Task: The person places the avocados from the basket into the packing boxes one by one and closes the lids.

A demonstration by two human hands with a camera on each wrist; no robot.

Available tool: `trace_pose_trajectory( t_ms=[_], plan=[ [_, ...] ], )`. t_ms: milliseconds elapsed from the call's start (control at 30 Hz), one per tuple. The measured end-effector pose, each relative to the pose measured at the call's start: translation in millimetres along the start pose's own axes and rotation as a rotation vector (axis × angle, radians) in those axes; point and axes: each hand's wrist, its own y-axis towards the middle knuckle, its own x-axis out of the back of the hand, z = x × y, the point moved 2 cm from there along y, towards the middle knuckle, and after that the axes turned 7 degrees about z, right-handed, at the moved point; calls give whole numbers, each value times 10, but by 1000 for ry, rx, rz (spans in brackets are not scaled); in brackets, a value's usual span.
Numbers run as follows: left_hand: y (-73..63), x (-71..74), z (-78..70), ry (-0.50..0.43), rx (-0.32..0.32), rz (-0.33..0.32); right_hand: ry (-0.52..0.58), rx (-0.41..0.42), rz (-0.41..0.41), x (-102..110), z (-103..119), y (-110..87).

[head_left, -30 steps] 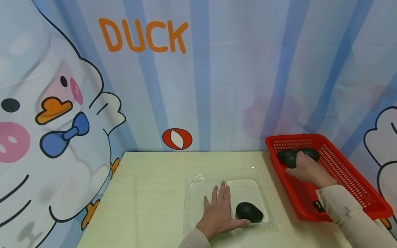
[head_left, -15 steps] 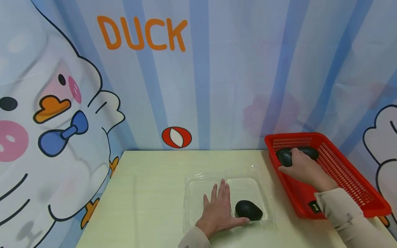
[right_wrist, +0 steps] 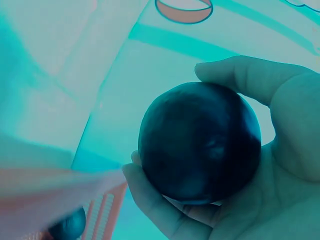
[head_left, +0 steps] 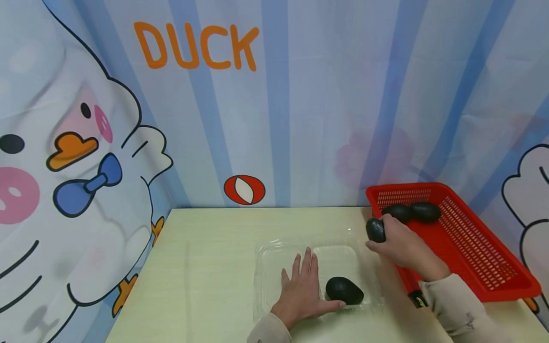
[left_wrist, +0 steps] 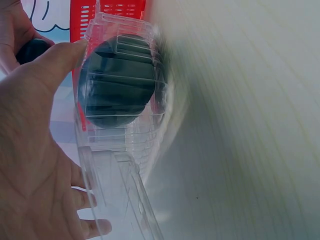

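My right hand (head_left: 403,243) grips a dark avocado (head_left: 375,230) over the left rim of the red basket. In the right wrist view, thumb and fingers curl round that avocado (right_wrist: 200,142). My left hand (head_left: 302,293) rests on a clear plastic clamshell box (head_left: 339,259), fingers spread and straight. Inside the box's right half lies another avocado (head_left: 344,290), beside the left thumb. The left wrist view shows this avocado (left_wrist: 117,87) through the ridged clear wall, with the thumb at the box's edge.
The red plastic basket (head_left: 484,243) stands on the table's right side, with two avocados (head_left: 425,212) at its far end. The pale wooden table (head_left: 214,267) ends at a cartoon-printed cloth backdrop (head_left: 313,105).
My right hand has lifted an avocado from the far end of the basket and moved left and toward me with it. The left hand has stayed on the box.
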Motion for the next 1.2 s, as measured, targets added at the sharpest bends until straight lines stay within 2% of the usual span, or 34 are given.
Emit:
trace_pose_trajectory(
  t_ms=[233, 667, 1000, 1200],
  plan=[
    [6, 2, -12, -4, 11, 14, 51, -18, 2, -222, 118, 13],
    [7, 0, -8, 17, 19, 18, 90, -80, 42, -527, 148, 50],
    [4, -17, -14, 15, 21, 18, 36, -82, 21, -719, 113, 109],
    [11, -7, -11, 26, 23, 17, 1, -136, 53, -796, 96, 154]
  ],
)
